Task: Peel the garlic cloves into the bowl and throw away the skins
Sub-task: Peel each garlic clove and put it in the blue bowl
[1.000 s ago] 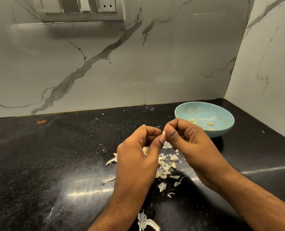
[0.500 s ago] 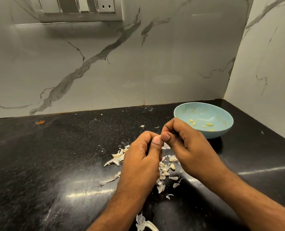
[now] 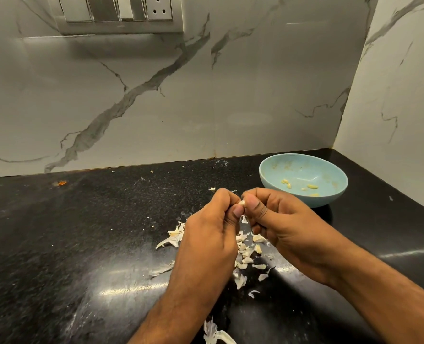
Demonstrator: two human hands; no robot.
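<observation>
We are pinching a small pale garlic clove [image 3: 242, 202] between both hands above the counter, at the middle of the view. Our left hand [image 3: 209, 234] is curling tightly, its thumb tip pressing the clove from the 7 o'clock side while the forefinger is closing over it from above. Our right hand [image 3: 284, 230] is gripping the same clove from the 3 o'clock side, thumb and bent forefinger meeting on it, the other fingers folding narrowly into the palm. Only a rounded, glossy tip of the clove is showing; the rest is hiding behind the thumbs.

At 2 o'clock from the hands, near but apart, a shallow round pale blue bowl [image 3: 275, 181] is sitting on the counter, its smooth inside smeared, and it is holding a few small yellowish peeled cloves [image 3: 312, 186]. Directly below the hands, at 6 o'clock, thin papery white garlic skins [image 3: 247, 254] are lying scattered, curled and flaky, with a larger wisp at the bottom edge.

We are working over a glossy black speckled countertop [image 3: 69, 244], meeting a grey-veined marble wall [image 3: 156, 108] that is carrying a metallic switch plate [image 3: 118, 13] at 11 o'clock.
</observation>
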